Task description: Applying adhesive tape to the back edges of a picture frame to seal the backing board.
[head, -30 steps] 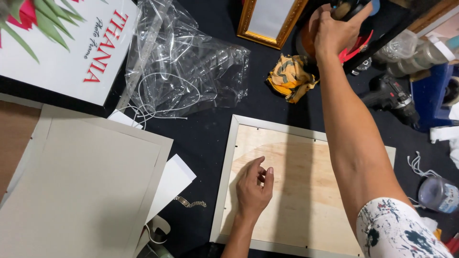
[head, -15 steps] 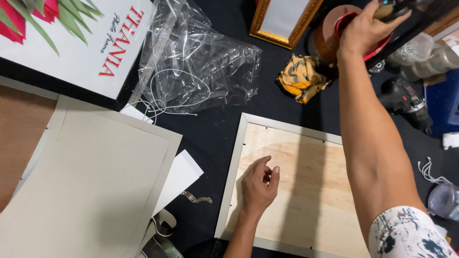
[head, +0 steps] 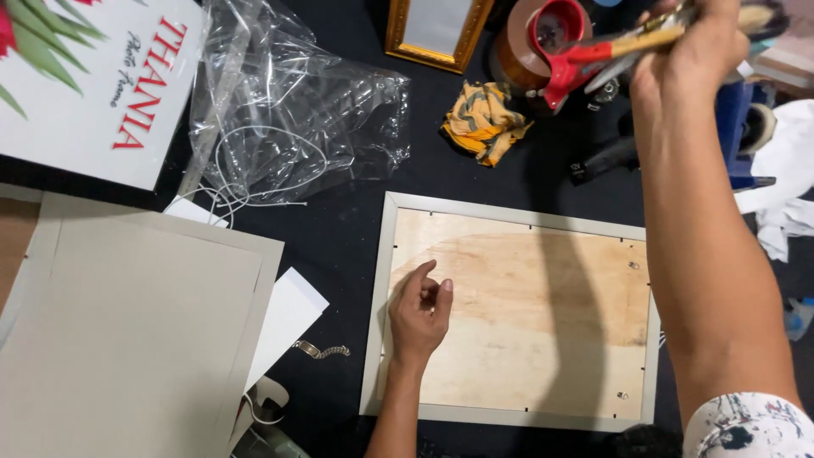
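Near the top right corner, the right hand (head: 691,51) is closed around a brush (head: 670,32); its bristle end is partly cut off and blurred, and the fingers hide most of the handle. Behind it, one red tape dispenser (head: 555,42) is half covered by the brush and hand. Dark tools beside the forearm are hard to make out. At the middle of the black desk (head: 339,237) lies one frame (head: 509,318), back up, plywood showing; the right forearm crosses over its right edge. The left hand (head: 418,314) rests on the plywood near the frame's left edge, fingers loosely curled and holding nothing. Around it lie one clear plastic wrap (head: 297,110), one yellow rag (head: 483,123) and one small chain (head: 322,349).
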